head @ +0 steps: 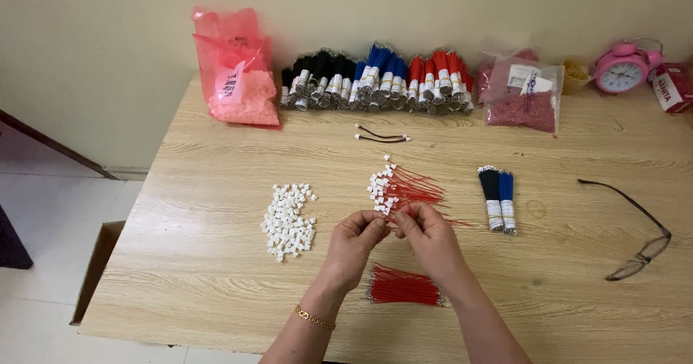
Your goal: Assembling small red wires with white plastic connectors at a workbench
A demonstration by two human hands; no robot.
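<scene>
1. I see my left hand (354, 238) and right hand (427, 235) meeting, fingers pinched shut on a thin red wire (390, 218) above the pale wooden counter (216, 263).
2. Slipping risk: the tiny white plastic connector could drop into the finished fan of red wires (404, 187).
3. My forearm could scatter the loose red wire bundle (404, 290).

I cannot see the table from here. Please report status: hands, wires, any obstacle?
Left hand and right hand pinch one red wire between them. Pile of white connectors left, loose red wires below. Nothing blocks.
</scene>
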